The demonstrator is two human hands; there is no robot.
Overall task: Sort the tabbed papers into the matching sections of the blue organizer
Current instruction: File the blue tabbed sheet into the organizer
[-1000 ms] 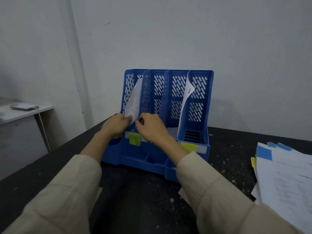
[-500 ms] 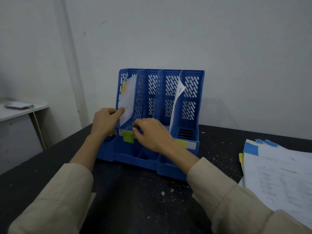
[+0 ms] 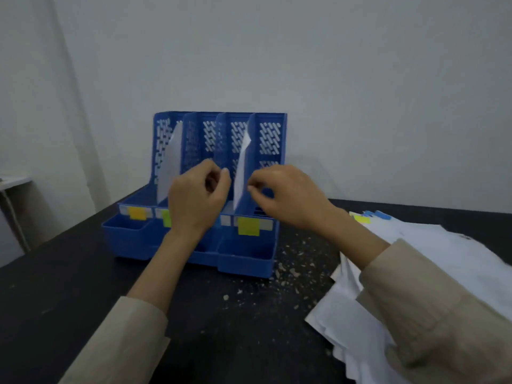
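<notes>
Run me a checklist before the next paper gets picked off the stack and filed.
1. Left hand free: ok, fingers curled in front of the blue organizer, nothing seen in them.
2. Right hand free: cannot tell, its fingertips sit at the edge of the paper in the rightmost section.
3. Paper in the leftmost section seated: ok, it leans inside its slot.
4. Section labels readable: not ok, the orange label and yellow label show, but the left hand covers the middle ones.
5. Paper stack within reach: ok, lying under the right forearm, coloured tabs showing.
</notes>
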